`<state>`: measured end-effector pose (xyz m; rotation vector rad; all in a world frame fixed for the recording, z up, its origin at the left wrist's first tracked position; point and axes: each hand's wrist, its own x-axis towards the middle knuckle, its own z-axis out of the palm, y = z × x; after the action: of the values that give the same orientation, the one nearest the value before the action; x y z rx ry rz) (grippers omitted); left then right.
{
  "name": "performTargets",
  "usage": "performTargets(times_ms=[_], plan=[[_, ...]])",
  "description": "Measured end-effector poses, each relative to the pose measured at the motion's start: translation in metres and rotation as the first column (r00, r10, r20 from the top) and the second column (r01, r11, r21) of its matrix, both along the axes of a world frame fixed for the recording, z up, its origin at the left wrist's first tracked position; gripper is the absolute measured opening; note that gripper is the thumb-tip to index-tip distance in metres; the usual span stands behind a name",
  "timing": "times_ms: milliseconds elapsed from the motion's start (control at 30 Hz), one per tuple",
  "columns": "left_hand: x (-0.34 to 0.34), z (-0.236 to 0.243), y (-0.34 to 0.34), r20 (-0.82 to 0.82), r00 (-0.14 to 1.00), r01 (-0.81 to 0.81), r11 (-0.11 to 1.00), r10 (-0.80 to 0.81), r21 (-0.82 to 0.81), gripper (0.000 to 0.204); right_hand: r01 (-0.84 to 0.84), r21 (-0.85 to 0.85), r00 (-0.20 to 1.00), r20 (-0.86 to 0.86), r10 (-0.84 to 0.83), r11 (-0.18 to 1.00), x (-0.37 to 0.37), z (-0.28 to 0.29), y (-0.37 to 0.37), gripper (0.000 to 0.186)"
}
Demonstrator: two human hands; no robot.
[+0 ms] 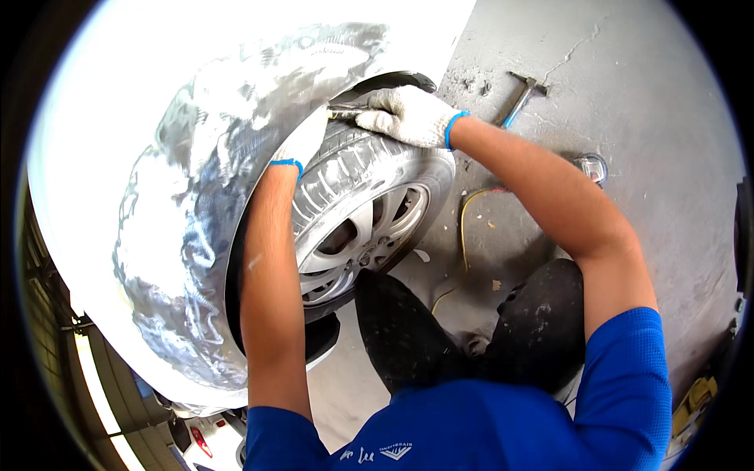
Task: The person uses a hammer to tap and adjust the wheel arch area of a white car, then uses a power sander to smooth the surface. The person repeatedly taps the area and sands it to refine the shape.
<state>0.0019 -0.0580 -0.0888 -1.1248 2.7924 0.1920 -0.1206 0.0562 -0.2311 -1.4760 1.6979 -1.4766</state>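
My left hand, in a white knit glove with a blue cuff, reaches into the wheel arch, its fingers hidden behind the fender edge. My right hand, gloved alike, is closed on a short metal tool at the arch, above the tyre. The white car fender has a large sanded, mottled silver patch around the arch. Below my hands are the dusty tyre and silver multi-spoke wheel.
On the grey concrete floor lie a hammer with a blue handle, a round metal object and a yellow hose. My knees are beside the wheel. Another vehicle's red tail light shows at lower left.
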Motion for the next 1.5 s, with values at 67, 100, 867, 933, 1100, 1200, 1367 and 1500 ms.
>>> performTargets(times_ms=[67, 100, 867, 933, 1100, 1200, 1367, 1500], plan=[[0.007, 0.003, -0.007, -0.030, 0.995, -0.096, 0.992, 0.099, 0.085, 0.056, -0.082, 0.055, 0.995, 0.066, 0.078, 0.995, -0.001, 0.017, 0.005, 0.057], [0.002, -0.005, -0.004, -0.052, 0.994, -0.085, 0.990, 0.091, 0.114, 0.056, -0.030, 0.110, 1.000, 0.000, 0.031, 0.993, -0.007, 0.015, 0.014, 0.057], [0.000, 0.019, 0.052, -0.179, 0.958, -0.122, 0.885, 0.223, 0.449, 0.060, 0.267, 0.251, 0.874, -0.469, -0.124, 0.931, -0.009, 0.089, 0.091, 0.044], [-0.010, 0.019, 0.043, -0.033, 0.987, -0.131, 0.902, 0.159, 0.410, 0.065, 0.307, 0.139, 0.845, -0.496, -0.202, 0.942, -0.016, 0.072, 0.086, 0.043], [-0.003, 0.006, 0.025, -0.115, 0.975, -0.125, 0.895, 0.192, 0.428, 0.060, 0.257, 0.274, 0.856, -0.510, -0.087, 0.927, -0.017, 0.085, 0.082, 0.047], [0.011, -0.012, -0.018, -0.165, 0.984, 0.028, 0.864, 0.064, 0.504, 0.057, 0.292, 0.268, 0.871, -0.471, -0.139, 0.918, 0.007, 0.085, 0.086, 0.048], [-0.012, 0.001, 0.013, 0.026, 0.998, -0.068, 0.949, 0.063, 0.307, 0.052, 0.264, 0.257, 0.821, -0.565, -0.077, 0.930, -0.028, 0.088, 0.078, 0.052], [0.011, -0.034, -0.008, -0.302, 0.942, -0.026, 0.927, 0.149, 0.375, 0.055, 0.287, 0.396, 0.861, -0.506, -0.054, 0.872, 0.008, 0.103, 0.089, 0.050]])
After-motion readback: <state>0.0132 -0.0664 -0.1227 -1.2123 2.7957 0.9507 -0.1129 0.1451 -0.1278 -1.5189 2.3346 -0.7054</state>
